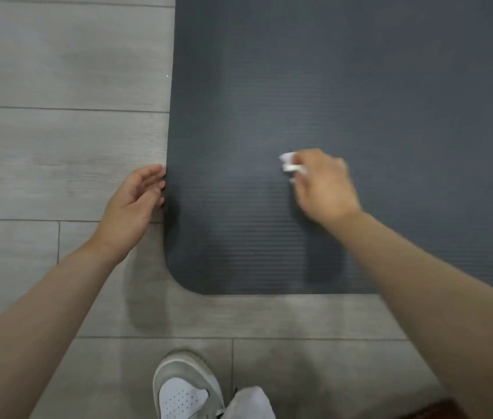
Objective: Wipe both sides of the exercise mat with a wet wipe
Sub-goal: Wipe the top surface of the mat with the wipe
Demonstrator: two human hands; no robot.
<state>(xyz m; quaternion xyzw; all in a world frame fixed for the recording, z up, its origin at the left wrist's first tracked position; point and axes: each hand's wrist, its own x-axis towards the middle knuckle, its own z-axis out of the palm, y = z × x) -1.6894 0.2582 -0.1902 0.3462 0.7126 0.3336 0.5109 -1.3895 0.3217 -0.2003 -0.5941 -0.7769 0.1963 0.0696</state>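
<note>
Wiping mat top face, right hand on wipe, left hand at mat edge

Exercise mat [360, 101]: dark grey, ribbed surface, lying flat on the floor [58, 146]. It fills the upper right of the view. 1 rounded corner shows at lower left; the near edge runs straight to the right, passing behind the right forearm. Only 1 face is visible.

Right hand [323, 186]: palm down on the mat, a little right of frame centre, near the near edge. Fingers curled around a crumpled white wet wipe [289, 163], gripping it. The wipe sticks out past the fingertips on the left side of the hand and touches the mat surface. Hand and wipe are motion-blurred.

Left hand [136, 201]: at the mat's left edge, just above the rounded corner. Fingers loosely bent, relaxed, fingertips touching the edge. Cannot tell whether any finger is under the mat. Nothing is held in the hand.

Floor: light grey wood-look planks, seams running across the view, with soft shadows under both arms.

Bottom centre: 1 white and grey shoe [185, 388] on the floor, clear of the mat's near edge, with a bit of white fabric [251, 402] just beside it on the right. Small dark brown object [432, 411] at the bottom right edge, too cropped to identify.
</note>
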